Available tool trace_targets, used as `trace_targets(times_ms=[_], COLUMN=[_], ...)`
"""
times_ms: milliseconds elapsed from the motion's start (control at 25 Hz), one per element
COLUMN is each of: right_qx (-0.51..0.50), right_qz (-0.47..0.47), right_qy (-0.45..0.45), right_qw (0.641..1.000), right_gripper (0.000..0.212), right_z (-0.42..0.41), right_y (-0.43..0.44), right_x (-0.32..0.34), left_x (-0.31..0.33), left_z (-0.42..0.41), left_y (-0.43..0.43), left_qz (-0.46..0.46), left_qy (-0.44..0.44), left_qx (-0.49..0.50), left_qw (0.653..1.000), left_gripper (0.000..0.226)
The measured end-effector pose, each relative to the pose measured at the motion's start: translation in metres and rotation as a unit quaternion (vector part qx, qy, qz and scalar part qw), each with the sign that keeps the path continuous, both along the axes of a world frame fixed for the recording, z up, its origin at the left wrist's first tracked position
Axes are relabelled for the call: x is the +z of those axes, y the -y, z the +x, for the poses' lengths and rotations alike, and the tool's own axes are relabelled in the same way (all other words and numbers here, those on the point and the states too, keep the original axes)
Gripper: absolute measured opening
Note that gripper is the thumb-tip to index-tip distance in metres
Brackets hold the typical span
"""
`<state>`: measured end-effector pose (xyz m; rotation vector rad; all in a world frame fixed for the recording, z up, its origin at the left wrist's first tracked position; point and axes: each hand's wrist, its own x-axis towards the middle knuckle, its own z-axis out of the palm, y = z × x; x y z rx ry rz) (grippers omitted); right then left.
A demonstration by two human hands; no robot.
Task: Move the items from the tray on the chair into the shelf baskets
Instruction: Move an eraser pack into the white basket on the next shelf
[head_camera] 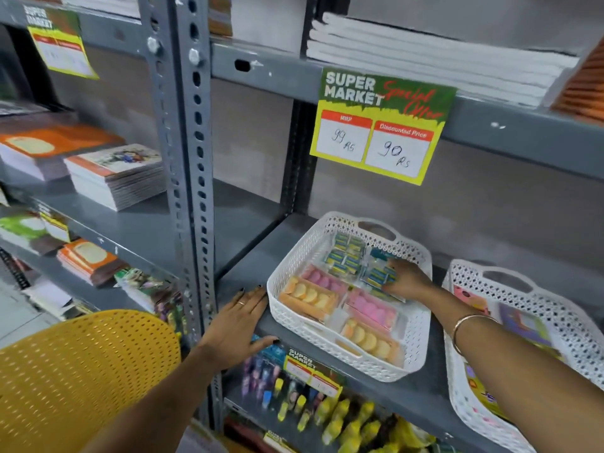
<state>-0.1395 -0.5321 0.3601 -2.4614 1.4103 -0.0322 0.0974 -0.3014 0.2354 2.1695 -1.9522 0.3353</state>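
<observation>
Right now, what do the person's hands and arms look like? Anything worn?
Both forearms are bare, no sleeves in view. The left hand has dark-painted nails and a thin ring on one of its fingers. The right hand has a thin metallic bangle on its wrist. No gloves and no watch show.

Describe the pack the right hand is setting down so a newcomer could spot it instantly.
Find the yellow-and-green price sign on the grey shelf; directly below it sits a white lattice basket. In the basket's far right corner, under the right hand, lies a clear pack of blue-and-yellow items. Its near neighbours are pink and orange packs; a similar blue pack sits untouched to its left.
</observation>
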Motion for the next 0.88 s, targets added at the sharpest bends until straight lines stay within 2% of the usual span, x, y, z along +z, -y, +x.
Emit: trace_targets(times_ms=[80,280,440,680,800,880], right_qx=[0.009,0.032,0.06,0.064,0.051,0.028], right_qz=[0.003,0.017,0.005,0.002,0.011,-0.064], right_qy=[-0.02,-0.063,-0.09,-0.102,-0.12,-0.074], right_qw=[1.0,0.997,0.994,0.993,0.991,0.995], right_gripper=[0.037,0.035,0.054,0.061,0.056,0.048], right_z=[-0.001,0.001,0.001,0.0,0.003,0.011], right_y=[0.006,0.015,0.016,0.024,0.022,0.011], right_x=[-0.009,-0.019,-0.023,-0.029,-0.023,-0.011], left_x=[0.001,0.0,-0.003,-0.002,-0.002,-0.001], left_z=[-0.001,-0.001,-0.001,-0.002,-0.003,-0.002], left_y=[-0.001,0.0,0.001,0.001,-0.001,0.001], left_qz=[0.0,-0.001,-0.006,-0.015,-0.009,-0.002], left_qy=[-0.001,-0.003,-0.014,-0.007,-0.002,-0.013], left_qx=[0.006,0.011,0.002,0.011,0.01,0.001], left_qw=[1.0,1.0,1.0,1.0,1.0,1.0], left_gripper=[0.084,0.087,0.087,0.088,0.089,0.089])
